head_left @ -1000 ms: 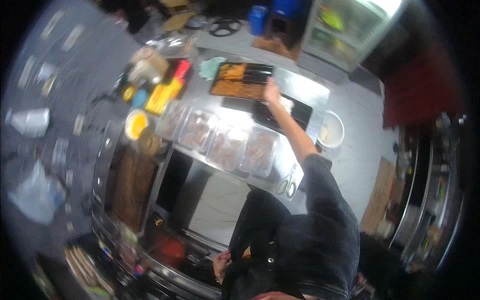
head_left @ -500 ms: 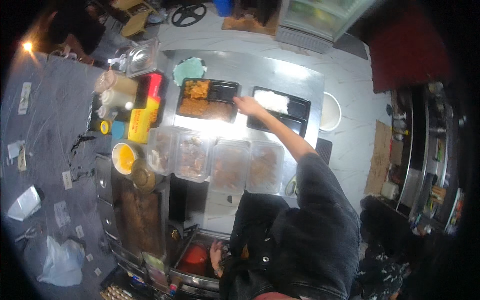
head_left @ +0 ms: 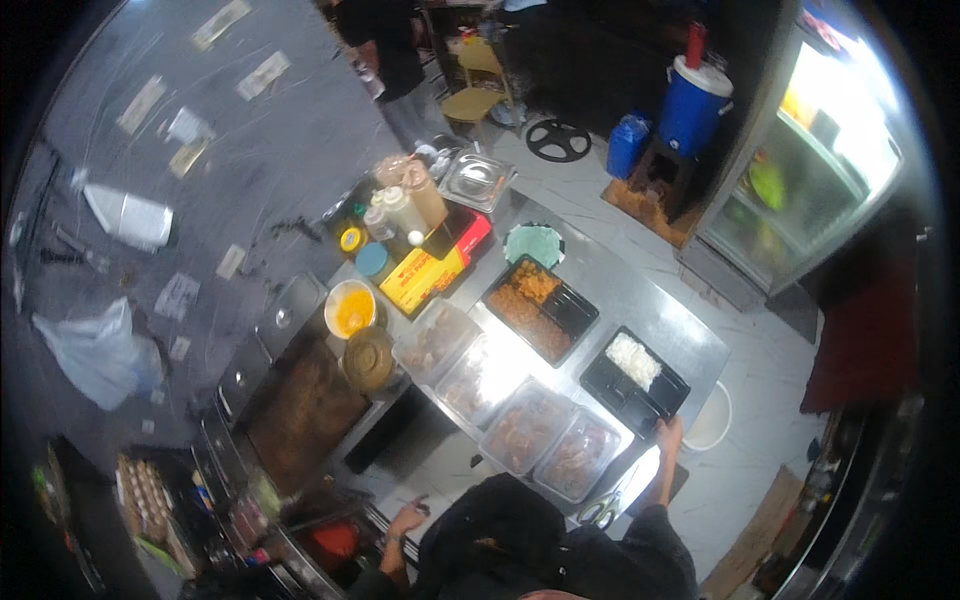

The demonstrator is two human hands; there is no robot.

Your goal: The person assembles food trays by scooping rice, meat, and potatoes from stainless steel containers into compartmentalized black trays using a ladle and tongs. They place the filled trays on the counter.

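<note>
My right hand (head_left: 668, 437) is at the near right corner of a black compartment tray (head_left: 648, 408), its fingers closed on the rim. White food, like crumbled cheese or rice, fills one section of that tray. To its left on the steel table (head_left: 690, 335) lies a second black tray (head_left: 577, 318), holding orange chunks and brown minced food. My left hand (head_left: 408, 517) hangs low beside my body, holding nothing, fingers apart. Between me and the trays stand several clear plastic containers (head_left: 524, 425) of what looks like raw meat.
Scissors (head_left: 598, 512) lie at the table's near edge. A yellow box (head_left: 420, 280), squeeze bottles (head_left: 402, 212), a white bowl (head_left: 352, 308) of yellow food and a griddle (head_left: 300, 405) are on the left. A white bucket (head_left: 712, 415) stands beyond the table's right edge.
My view has turned, so the scene appears rotated. My right hand has left the tray of orange and brown food and moved right to the tray of white food.
</note>
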